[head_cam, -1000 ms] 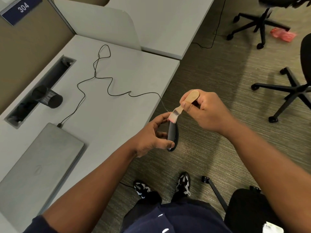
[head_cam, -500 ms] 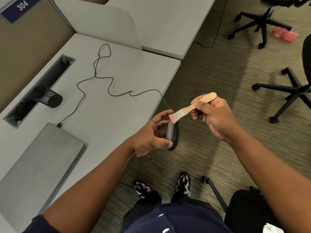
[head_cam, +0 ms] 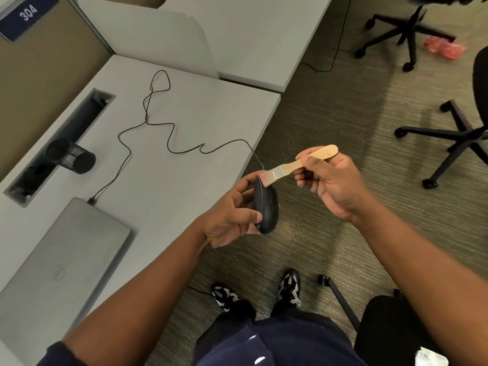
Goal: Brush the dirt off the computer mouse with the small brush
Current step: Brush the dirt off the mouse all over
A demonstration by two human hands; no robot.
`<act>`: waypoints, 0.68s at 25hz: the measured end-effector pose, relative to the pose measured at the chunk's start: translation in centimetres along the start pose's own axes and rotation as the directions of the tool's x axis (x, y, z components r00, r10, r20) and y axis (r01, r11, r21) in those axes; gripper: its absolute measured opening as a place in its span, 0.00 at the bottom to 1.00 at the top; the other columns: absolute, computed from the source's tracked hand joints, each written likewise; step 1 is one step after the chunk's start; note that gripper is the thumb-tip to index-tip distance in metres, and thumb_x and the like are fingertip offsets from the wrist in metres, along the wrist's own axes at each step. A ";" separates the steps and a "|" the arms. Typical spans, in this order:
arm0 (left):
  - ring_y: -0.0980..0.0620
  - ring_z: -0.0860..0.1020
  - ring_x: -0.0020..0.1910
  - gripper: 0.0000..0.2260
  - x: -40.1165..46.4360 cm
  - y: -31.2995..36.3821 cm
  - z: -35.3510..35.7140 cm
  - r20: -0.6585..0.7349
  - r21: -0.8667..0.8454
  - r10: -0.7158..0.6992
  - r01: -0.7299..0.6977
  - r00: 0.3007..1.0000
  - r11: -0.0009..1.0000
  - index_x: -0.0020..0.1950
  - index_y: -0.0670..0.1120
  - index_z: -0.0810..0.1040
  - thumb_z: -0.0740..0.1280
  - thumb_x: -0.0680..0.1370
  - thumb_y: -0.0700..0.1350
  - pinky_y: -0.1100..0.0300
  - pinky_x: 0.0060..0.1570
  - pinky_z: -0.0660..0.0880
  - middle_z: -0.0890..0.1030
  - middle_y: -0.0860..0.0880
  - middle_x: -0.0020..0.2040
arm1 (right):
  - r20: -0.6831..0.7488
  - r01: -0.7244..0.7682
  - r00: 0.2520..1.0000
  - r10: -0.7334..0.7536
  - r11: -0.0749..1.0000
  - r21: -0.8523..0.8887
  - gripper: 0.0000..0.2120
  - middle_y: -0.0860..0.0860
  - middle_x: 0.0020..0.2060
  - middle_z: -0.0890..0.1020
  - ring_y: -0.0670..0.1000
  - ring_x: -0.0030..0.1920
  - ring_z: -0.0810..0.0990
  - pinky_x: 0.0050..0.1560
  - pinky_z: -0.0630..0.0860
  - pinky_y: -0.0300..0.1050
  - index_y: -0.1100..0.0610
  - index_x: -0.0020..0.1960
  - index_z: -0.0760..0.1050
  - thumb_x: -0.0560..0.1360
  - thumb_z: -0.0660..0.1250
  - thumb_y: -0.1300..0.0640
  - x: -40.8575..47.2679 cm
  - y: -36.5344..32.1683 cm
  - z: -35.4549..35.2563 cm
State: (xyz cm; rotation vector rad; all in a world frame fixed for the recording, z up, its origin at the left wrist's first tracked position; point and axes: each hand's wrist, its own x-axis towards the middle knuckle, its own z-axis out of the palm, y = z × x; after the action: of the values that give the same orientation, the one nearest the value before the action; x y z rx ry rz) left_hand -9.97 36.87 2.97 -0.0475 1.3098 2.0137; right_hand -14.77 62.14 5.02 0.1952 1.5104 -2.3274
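On the pale grey tabletop [head_cam: 184, 122] lie a closed silver laptop [head_cam: 58, 260], a black mesh cup [head_cam: 70, 155] tipped on its side, and a thin black cable [head_cam: 158, 128]. A blue sign [head_cam: 27, 13] reads "304". Past the edge, the left hand [head_cam: 229, 215] grips a black oval computer mouse [head_cam: 265, 204]. The right hand [head_cam: 330, 180] pinches a small wooden-handled brush [head_cam: 298, 165], bristles touching the mouse's upper end.

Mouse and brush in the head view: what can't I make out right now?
- Dirt on the mouse: too small to see.
- Mouse's far side: hidden by left hand.
- Brush handle middle: covered by right hand.
- Bristle contact: unclear.
- Cable plug at laptop: too small to see.
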 end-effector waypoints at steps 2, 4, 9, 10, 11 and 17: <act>0.36 0.75 0.69 0.38 0.2 0.0 -0.1 -0.012 -0.034 0.020 -0.020 1.000 0.999 0.77 0.59 0.72 0.70 0.71 0.31 0.35 0.60 0.79 0.70 0.42 0.74 | -0.026 -0.007 1.000 0.006 1.000 -0.024 0.05 0.57 0.41 0.86 0.50 0.41 0.84 0.41 0.81 0.41 0.62 0.54 0.81 0.82 0.66 0.64 0.0 0.4 -0.1; 0.34 0.76 0.70 0.38 0.3 -0.1 -0.2 -0.007 -0.070 0.034 -0.034 0.999 0.997 0.77 0.58 0.73 0.70 0.71 0.31 0.37 0.58 0.80 0.70 0.41 0.75 | -0.073 0.009 0.997 -0.015 0.996 -0.087 0.05 0.55 0.40 0.86 0.50 0.40 0.84 0.41 0.82 0.40 0.61 0.53 0.81 0.82 0.66 0.64 0.1 0.6 -0.3; 0.31 0.75 0.71 0.39 0.3 -0.3 -0.4 0.016 -0.108 0.058 -0.056 0.998 0.993 0.78 0.55 0.71 0.69 0.69 0.31 0.37 0.60 0.80 0.72 0.40 0.76 | -0.093 0.099 0.990 -0.108 0.990 -0.099 0.04 0.54 0.40 0.86 0.50 0.42 0.84 0.43 0.82 0.43 0.61 0.54 0.81 0.81 0.69 0.62 0.0 0.7 -0.5; 0.31 0.75 0.71 0.40 0.3 -0.3 -0.3 0.016 -0.112 0.058 -0.056 0.998 0.992 0.79 0.54 0.70 0.69 0.69 0.31 0.38 0.60 0.80 0.74 0.40 0.75 | -0.064 0.096 0.993 -0.097 0.995 -0.015 0.06 0.55 0.41 0.86 0.51 0.42 0.84 0.44 0.82 0.43 0.61 0.55 0.81 0.80 0.70 0.60 -0.1 0.5 -0.2; 0.31 0.75 0.71 0.40 0.3 -0.3 -0.3 0.014 -0.122 0.058 -0.056 0.998 0.991 0.79 0.54 0.70 0.68 0.69 0.31 0.38 0.60 0.80 0.76 0.41 0.73 | -0.032 0.083 0.996 -0.081 0.996 0.042 0.08 0.56 0.42 0.86 0.51 0.43 0.85 0.44 0.82 0.43 0.61 0.55 0.81 0.79 0.71 0.59 -0.2 0.5 0.0; 0.32 0.75 0.71 0.38 0.6 -0.2 -0.4 0.013 -0.150 0.079 -0.076 0.997 0.986 0.79 0.52 0.71 0.64 0.69 0.30 0.40 0.61 0.80 0.78 0.43 0.73 | -0.093 0.039 0.994 -0.051 0.991 -0.130 0.04 0.55 0.40 0.86 0.51 0.41 0.83 0.42 0.82 0.41 0.63 0.54 0.81 0.82 0.68 0.64 0.3 0.8 0.2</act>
State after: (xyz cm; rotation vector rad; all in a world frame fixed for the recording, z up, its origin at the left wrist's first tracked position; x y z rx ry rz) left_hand -10.39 36.90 2.40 -0.0473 1.1623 2.1709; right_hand -14.74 61.62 4.33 0.2457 1.7220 -2.2746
